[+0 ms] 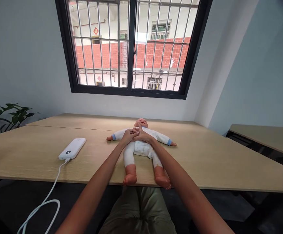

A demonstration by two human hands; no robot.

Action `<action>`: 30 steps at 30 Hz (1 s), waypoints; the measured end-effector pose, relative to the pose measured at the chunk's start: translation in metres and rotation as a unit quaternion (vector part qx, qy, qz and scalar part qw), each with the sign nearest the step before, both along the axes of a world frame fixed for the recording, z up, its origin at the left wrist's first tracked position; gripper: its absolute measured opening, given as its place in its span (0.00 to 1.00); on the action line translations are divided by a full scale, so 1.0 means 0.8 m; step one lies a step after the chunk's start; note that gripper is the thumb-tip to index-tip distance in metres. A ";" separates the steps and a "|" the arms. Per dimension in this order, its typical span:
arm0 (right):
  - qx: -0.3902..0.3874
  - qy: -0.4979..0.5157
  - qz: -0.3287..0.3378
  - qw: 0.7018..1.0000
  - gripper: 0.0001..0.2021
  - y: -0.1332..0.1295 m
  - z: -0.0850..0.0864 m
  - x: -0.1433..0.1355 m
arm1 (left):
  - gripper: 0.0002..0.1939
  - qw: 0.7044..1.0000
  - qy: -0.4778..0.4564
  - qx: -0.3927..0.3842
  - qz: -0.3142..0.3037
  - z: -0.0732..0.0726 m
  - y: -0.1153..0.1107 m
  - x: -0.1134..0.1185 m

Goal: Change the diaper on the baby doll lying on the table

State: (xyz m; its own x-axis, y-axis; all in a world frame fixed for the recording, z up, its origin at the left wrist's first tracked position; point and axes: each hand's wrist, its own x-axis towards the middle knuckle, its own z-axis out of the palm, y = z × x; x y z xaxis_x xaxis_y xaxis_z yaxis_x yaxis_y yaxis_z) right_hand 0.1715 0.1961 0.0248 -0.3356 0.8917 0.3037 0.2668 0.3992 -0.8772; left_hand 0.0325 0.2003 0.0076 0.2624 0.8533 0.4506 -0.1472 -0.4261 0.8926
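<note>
A baby doll (143, 149) in a white suit with blue cuffs lies on its back on the wooden table, head toward the window, arms spread and bare feet at the front edge. On the doll's chest, my left hand (129, 134) and my right hand (142, 135) meet, fingers touching near the suit's front. The left fingers are bent together at the cloth; what they pinch, if anything, is too small to tell. My right hand lies beside them with thumb and fingers apart.
A white power bank (72, 149) with a white cable (56, 180) lies left on the table (204, 156). A potted plant (12, 117) stands at the far left, a second table (265, 136) at the right. Behind is a barred window (131, 45).
</note>
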 end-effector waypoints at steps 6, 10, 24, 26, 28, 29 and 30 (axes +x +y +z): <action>0.033 0.208 -0.117 0.971 0.31 -0.010 0.037 0.049 | 0.12 0.998 0.041 0.034 0.024 -0.010 0.003 0.001; 0.057 0.268 -0.221 0.936 0.25 -0.005 0.010 0.088 | 0.11 0.988 0.106 0.091 0.069 -0.013 -0.002 0.000; 0.059 0.065 -0.459 0.884 0.21 0.004 -0.067 0.096 | 0.13 0.995 0.075 0.044 0.055 -0.032 0.008 -0.015; 0.056 0.047 -0.467 0.881 0.20 0.003 -0.068 0.097 | 0.17 0.996 0.029 -0.023 0.079 -0.039 0.015 -0.017; 0.059 0.029 -0.471 0.880 0.20 0.002 -0.068 0.096 | 0.20 0.989 -0.003 -0.075 0.125 -0.046 0.024 -0.023; 0.062 0.019 -0.472 0.879 0.21 0.003 -0.068 0.096 | 0.21 0.984 -0.006 -0.084 0.154 -0.050 0.028 -0.027; 0.066 0.002 -0.474 0.878 0.21 0.003 -0.068 0.095 | 0.19 0.979 -0.005 -0.088 0.183 -0.053 0.032 -0.031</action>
State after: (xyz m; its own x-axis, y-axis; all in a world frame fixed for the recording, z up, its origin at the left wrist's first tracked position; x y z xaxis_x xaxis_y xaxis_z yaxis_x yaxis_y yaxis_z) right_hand 0.2479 0.1982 -0.0296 0.5409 0.7264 0.4240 0.5301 0.0970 -0.8424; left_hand 0.0077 0.2258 -0.0351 -0.0789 0.9538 0.2900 -0.0230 -0.2926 0.9560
